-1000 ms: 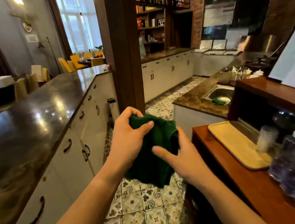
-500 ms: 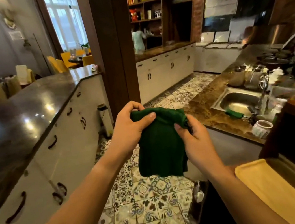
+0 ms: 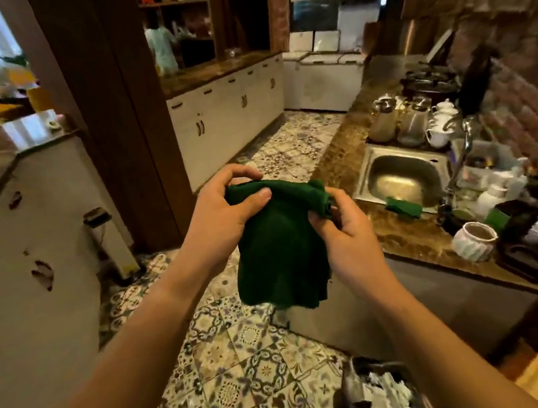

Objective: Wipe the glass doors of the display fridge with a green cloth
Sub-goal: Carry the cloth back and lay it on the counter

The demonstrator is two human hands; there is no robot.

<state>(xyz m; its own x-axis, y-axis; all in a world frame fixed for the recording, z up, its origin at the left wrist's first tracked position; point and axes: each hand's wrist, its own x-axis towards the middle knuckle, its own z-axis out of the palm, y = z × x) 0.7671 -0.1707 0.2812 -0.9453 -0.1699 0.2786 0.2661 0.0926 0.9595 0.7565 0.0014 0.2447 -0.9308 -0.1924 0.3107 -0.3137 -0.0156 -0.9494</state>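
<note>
No legible txt (pics blurry).

A single wide-angle view from the person's head looks forward and down along a kitchen aisle. Both forearms reach in from the bottom edge toward the centre, close to the lens. The tiled floor (image 3: 250, 372) fills the lower middle, the sink (image 3: 402, 178) sits at right, white cabinets (image 3: 230, 112) lie farther off at upper centre. Edges bow and blur.
</note>
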